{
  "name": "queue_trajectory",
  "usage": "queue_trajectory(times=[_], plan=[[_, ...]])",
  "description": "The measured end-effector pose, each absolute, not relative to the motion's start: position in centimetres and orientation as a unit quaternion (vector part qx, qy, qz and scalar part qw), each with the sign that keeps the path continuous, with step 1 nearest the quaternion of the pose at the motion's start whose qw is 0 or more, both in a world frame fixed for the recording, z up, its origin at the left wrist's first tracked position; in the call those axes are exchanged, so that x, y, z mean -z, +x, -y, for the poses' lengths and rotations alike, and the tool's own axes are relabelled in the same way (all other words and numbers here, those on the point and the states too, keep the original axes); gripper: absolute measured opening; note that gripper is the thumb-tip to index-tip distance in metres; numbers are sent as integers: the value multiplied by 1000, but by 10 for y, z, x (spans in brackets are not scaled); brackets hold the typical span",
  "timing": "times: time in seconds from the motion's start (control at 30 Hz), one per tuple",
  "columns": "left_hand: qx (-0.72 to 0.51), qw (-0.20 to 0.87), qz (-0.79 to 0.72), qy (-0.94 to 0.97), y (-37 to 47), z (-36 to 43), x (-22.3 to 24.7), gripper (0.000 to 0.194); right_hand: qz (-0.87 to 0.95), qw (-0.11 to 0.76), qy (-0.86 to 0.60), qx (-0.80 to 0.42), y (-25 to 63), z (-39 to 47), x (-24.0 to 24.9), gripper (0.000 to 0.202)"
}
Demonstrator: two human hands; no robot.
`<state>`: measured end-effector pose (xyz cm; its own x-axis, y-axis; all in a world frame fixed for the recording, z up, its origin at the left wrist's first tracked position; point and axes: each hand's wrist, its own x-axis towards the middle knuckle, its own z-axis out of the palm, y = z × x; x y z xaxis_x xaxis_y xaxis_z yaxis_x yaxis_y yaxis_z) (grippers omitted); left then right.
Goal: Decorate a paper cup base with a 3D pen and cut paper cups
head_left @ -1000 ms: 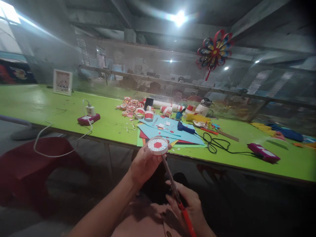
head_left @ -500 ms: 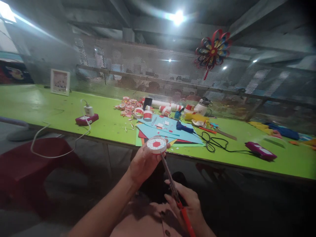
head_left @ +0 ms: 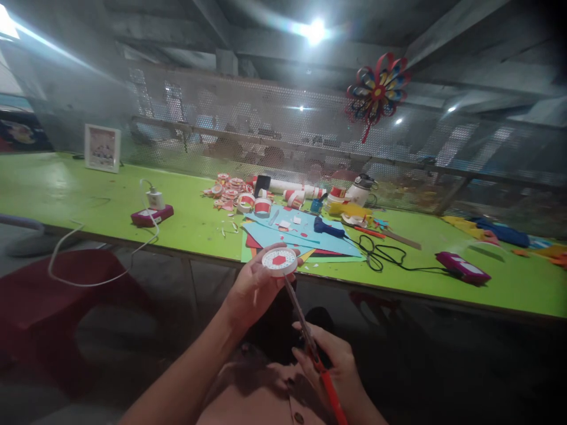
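My left hand grips a round white paper disc by its edge, holding it in front of the table. Its face carries a red hexagon in the middle with small dark dots around it. In my right hand is a pair of scissors with red handles. The blades point up and away from me, nearly closed, and their tips reach the near rim of the disc. Whether a blade is inside the rim I cannot tell.
Behind my hands, blue paper sheets and a dark blue glue gun lie on the green table. Red-and-white cup pieces stand further back. Purple power strips sit on either side. A red stool is at left.
The whole view has shifted slightly, so the table things appear a little further left. The disc has tilted a little in my left hand. The scissors stay at its rim.
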<state>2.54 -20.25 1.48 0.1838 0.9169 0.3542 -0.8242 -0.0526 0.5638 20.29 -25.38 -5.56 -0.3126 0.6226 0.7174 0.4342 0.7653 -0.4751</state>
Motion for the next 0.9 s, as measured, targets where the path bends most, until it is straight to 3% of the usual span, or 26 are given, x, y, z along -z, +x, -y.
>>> queue_trajectory(times=[0.53, 0.9], plan=[[-630, 723, -72, 275, 29, 197, -14, 32, 804, 459, -353, -139, 205, 256, 55, 27], [-630, 717, -83, 285, 31, 197, -10, 29, 786, 459, -382, -159, 204, 258, 51, 21]])
